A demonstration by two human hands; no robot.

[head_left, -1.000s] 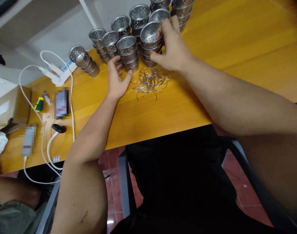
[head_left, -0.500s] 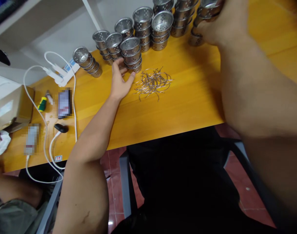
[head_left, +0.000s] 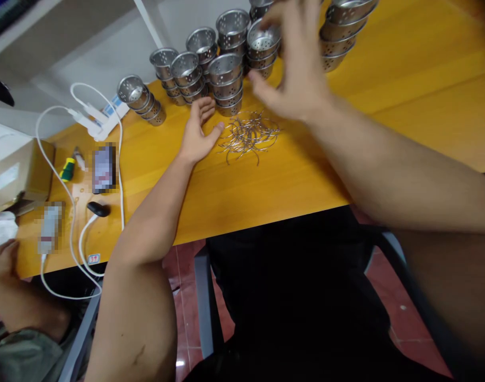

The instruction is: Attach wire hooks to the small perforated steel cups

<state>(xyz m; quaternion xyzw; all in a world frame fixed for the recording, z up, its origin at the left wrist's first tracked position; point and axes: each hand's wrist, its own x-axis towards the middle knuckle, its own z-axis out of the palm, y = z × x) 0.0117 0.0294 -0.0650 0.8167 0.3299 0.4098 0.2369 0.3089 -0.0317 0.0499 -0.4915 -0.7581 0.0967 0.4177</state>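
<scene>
Wires (head_left: 248,137), thin and curved, lie in a loose pile on our wooden table (head_left: 226,207), with stacks of perforated metal cups (head_left: 186,71) ranged behind them. Our two hands are apart from each other. Our left hand (head_left: 200,130) is just left of the wires, fingers and thumb parted, nearest to the front stack (head_left: 226,87), which stands upright close behind the wires and a little to their left; we cannot tell whether the fingertips touch it. Our right hand (head_left: 293,69), slightly blurred, is behind the wires and to their right, thumb and fingers spread wide at a second stack (head_left: 261,53) farther behind the wires; contact there, too, we cannot tell. Well to the right of the wires and behind them, another stack (head_left: 341,37) reaches the top edge of our view. To the left of the wires we see a white power strip (head_left: 110,121) and a phone (head_left: 104,168), then, farther left, a yellow-and-green screwdriver (head_left: 68,170) and a cardboard box (head_left: 25,178). Far left of the wires, a co-worker's hand (head_left: 3,260) is near crumpled white paper (head_left: 2,228).
</scene>
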